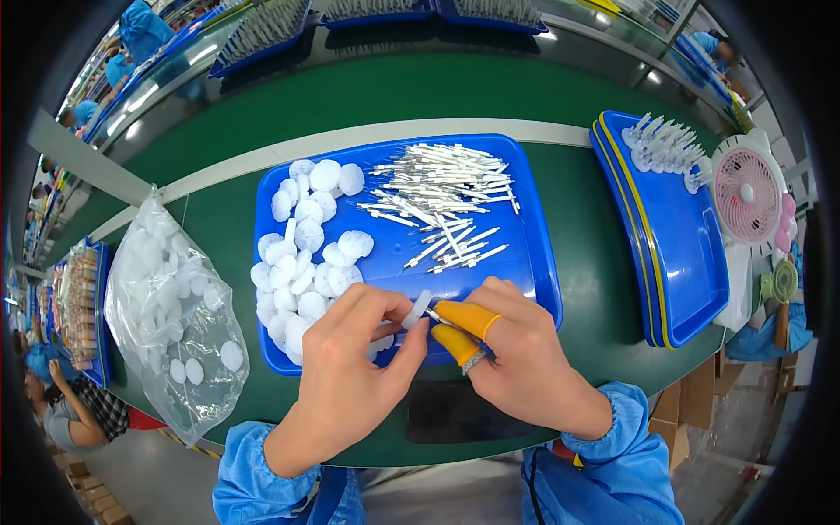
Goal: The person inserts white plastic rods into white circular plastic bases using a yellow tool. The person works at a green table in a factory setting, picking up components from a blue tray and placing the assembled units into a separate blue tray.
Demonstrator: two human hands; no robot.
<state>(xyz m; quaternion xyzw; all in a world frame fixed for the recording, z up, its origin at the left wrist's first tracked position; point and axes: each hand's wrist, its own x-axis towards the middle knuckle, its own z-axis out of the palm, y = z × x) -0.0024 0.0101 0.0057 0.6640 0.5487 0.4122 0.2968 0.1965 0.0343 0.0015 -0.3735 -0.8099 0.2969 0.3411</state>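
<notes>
Your left hand (350, 350) pinches a white round cap (416, 309) between thumb and fingertips, and your right hand (516, 350), two fingers in orange cots, grips a thin white stick (435, 317) whose tip meets the cap over the near edge of the blue tray (534, 262). Keep the stick square to the cap's centre and press gently. More caps (297, 262) and sticks (442, 188) lie in the tray on a green bench (595, 262), with a clear bag (171, 306), stacked trays (678, 254) and a pink fan (745, 194) nearby.
</notes>
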